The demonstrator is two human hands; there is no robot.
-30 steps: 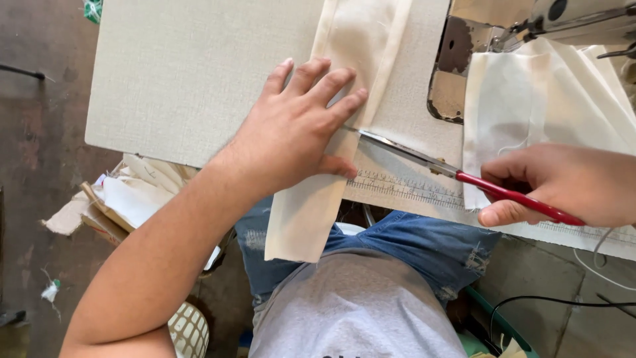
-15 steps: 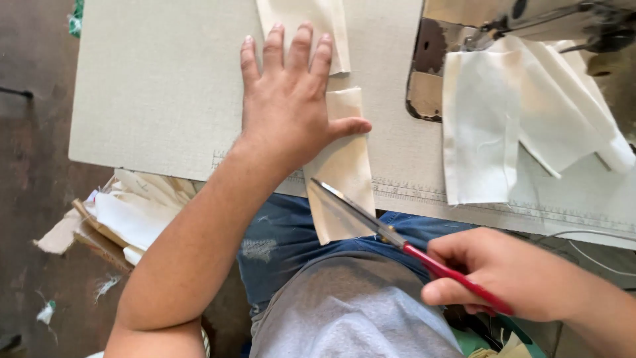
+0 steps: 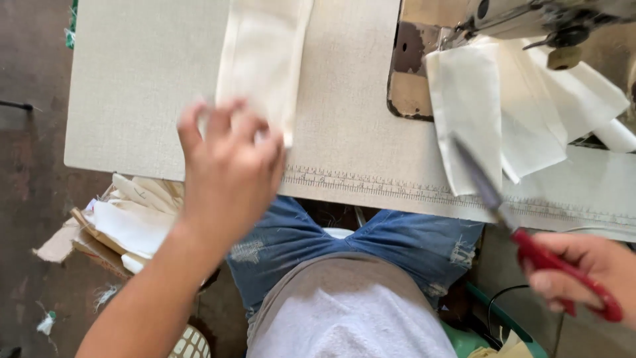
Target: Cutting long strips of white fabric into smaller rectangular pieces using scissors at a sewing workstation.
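Two hands are working over the grey bench: the left hand is hovering, blurred, with its fingers loosely spread and holding nothing, just at the near end of the cream fabric strip, whose long axis is running away from the person. Well off to the right, the right hand is gripping the red-handled scissors, blades nearly closed and pointing toward the white fabric pieces lying under the sewing machine. Nothing is lying between the left hand and the strip.
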